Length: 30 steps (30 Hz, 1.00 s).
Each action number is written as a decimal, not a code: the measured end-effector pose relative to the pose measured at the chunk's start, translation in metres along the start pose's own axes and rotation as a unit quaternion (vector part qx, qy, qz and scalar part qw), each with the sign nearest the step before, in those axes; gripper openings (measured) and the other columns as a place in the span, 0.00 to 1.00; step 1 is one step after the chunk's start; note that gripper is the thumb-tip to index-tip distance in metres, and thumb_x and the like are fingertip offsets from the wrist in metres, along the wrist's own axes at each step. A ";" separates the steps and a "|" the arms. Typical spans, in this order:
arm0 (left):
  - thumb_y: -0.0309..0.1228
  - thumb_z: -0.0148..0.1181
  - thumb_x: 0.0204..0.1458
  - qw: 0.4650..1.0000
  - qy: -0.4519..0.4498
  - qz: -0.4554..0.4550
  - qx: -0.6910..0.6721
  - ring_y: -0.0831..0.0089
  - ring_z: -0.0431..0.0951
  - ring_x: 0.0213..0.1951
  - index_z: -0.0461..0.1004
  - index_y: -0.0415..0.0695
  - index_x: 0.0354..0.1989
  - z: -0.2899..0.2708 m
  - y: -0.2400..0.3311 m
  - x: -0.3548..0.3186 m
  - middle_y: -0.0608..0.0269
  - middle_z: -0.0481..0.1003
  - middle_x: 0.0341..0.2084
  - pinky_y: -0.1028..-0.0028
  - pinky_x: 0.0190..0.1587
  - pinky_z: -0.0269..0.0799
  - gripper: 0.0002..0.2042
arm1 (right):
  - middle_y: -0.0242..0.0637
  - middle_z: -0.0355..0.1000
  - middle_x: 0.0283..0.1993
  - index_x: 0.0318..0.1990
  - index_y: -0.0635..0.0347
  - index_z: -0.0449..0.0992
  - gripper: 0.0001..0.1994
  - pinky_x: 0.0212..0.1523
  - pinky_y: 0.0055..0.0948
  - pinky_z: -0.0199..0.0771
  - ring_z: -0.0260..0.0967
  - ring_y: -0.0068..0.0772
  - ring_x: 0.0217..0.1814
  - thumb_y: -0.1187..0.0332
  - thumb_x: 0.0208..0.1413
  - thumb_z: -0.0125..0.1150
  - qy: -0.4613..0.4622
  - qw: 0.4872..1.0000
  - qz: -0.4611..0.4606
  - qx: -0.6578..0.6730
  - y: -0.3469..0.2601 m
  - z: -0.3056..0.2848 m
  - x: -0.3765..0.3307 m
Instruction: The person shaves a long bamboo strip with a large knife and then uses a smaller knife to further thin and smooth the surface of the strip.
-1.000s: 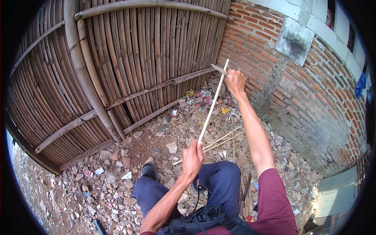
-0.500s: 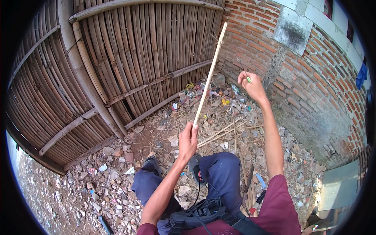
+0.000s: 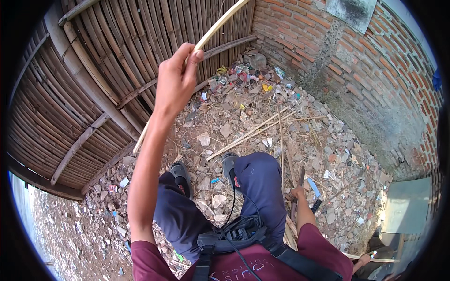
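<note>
My left hand (image 3: 180,77) is raised in front of the fence, closed round a pale split bamboo strip (image 3: 220,22). The strip runs up past the top edge, and its lower end shows beyond my forearm. My right hand (image 3: 297,192) is low beside my right knee, its fingers closed on a dark, slightly curved tool (image 3: 301,176) lying among bamboo pieces. The tool's exact kind is unclear. Close to that hand lie a black handle (image 3: 317,205) and a flat blue strip (image 3: 313,187).
A bamboo fence (image 3: 140,51) rises at the left, meeting a brick wall (image 3: 356,70) at the far corner. Rubble and litter (image 3: 243,75) cover the ground. Loose bamboo strips (image 3: 253,133) lie ahead of my feet. Another person's hand (image 3: 363,260) is at lower right, near a grey panel (image 3: 408,206).
My left hand has risen with the bamboo strip. My right hand has dropped from in front of the brick wall to the dark tool; the small green thing at its fingers no longer shows.
</note>
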<state>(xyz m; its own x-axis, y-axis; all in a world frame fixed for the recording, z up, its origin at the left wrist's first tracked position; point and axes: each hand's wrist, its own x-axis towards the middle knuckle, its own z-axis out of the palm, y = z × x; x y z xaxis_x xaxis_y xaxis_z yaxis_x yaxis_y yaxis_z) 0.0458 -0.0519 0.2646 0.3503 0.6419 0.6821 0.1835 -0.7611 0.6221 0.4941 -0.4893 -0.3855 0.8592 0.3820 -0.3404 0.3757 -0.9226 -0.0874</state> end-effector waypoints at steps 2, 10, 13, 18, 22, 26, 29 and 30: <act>0.38 0.55 0.73 0.997 -0.024 -0.007 0.066 0.83 0.54 0.22 0.77 0.37 0.40 -0.020 -0.018 -0.003 0.71 0.59 0.16 0.71 0.24 0.48 0.15 | 0.55 0.84 0.38 0.39 0.69 0.87 0.24 0.42 0.45 0.84 0.85 0.52 0.41 0.52 0.48 0.74 -0.026 1.000 0.010 0.014 0.011 0.029 -0.023; 0.33 0.53 0.72 0.970 -0.129 -0.113 0.175 0.77 0.61 0.23 0.77 0.36 0.40 -0.053 -0.072 -0.085 0.62 0.63 0.17 0.67 0.27 0.58 0.13 | 0.58 0.83 0.51 0.50 0.65 0.85 0.29 0.59 0.48 0.79 0.81 0.60 0.56 0.48 0.50 0.69 -0.103 0.984 -0.049 0.139 -0.023 0.053 -0.100; 0.33 0.52 0.72 0.975 -0.126 -0.140 0.122 0.79 0.61 0.25 0.77 0.36 0.40 -0.054 -0.079 -0.115 0.66 0.63 0.18 0.69 0.28 0.58 0.13 | 0.58 0.82 0.53 0.53 0.60 0.85 0.28 0.64 0.49 0.76 0.79 0.59 0.60 0.47 0.53 0.66 -0.055 0.983 -0.039 0.173 -0.025 0.060 -0.089; 0.34 0.52 0.72 0.962 -0.153 -0.190 0.125 0.78 0.62 0.24 0.77 0.36 0.38 -0.057 -0.063 -0.145 0.64 0.65 0.17 0.69 0.28 0.58 0.14 | 0.56 0.81 0.55 0.58 0.55 0.82 0.26 0.61 0.55 0.78 0.79 0.58 0.60 0.50 0.56 0.63 -0.145 0.985 -0.087 -0.013 -0.086 0.011 -0.130; 0.35 0.54 0.72 0.947 -0.187 -0.216 0.147 0.74 0.61 0.21 0.78 0.36 0.37 -0.065 -0.041 -0.151 0.59 0.65 0.15 0.66 0.26 0.57 0.15 | 0.49 0.77 0.60 0.55 0.57 0.78 0.27 0.64 0.53 0.72 0.74 0.55 0.64 0.48 0.54 0.68 0.027 0.995 0.072 0.070 -0.076 0.001 -0.132; 0.34 0.57 0.70 0.935 -0.215 -0.238 0.154 0.73 0.63 0.21 0.78 0.36 0.37 -0.062 -0.015 -0.156 0.57 0.67 0.17 0.67 0.27 0.59 0.13 | 0.46 0.71 0.67 0.62 0.57 0.73 0.32 0.70 0.48 0.66 0.69 0.51 0.70 0.50 0.53 0.70 0.040 0.957 0.289 -0.012 -0.038 0.017 -0.129; 0.33 0.57 0.70 0.943 -0.212 -0.215 0.139 0.65 0.62 0.18 0.76 0.35 0.34 -0.056 -0.010 -0.157 0.50 0.66 0.15 0.63 0.26 0.60 0.14 | 0.51 0.71 0.68 0.65 0.58 0.72 0.32 0.71 0.48 0.68 0.69 0.53 0.71 0.54 0.55 0.69 -0.029 0.953 0.299 0.043 0.007 0.033 -0.120; 0.33 0.57 0.70 0.943 -0.205 -0.220 0.141 0.65 0.62 0.18 0.76 0.35 0.34 -0.056 -0.010 -0.159 0.50 0.66 0.15 0.63 0.26 0.60 0.14 | 0.52 0.70 0.70 0.67 0.59 0.71 0.33 0.72 0.48 0.69 0.68 0.56 0.72 0.55 0.56 0.69 -0.101 0.951 0.279 0.087 0.011 0.031 -0.117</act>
<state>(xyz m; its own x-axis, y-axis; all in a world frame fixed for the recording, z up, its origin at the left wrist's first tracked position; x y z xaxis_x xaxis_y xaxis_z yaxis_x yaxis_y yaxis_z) -0.0632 -0.1412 0.1721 0.4988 0.8553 0.1401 0.6106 -0.4615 0.6435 0.3870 -0.5462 -0.3760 0.8173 -0.1703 -0.5504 -0.1969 -0.9804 0.0110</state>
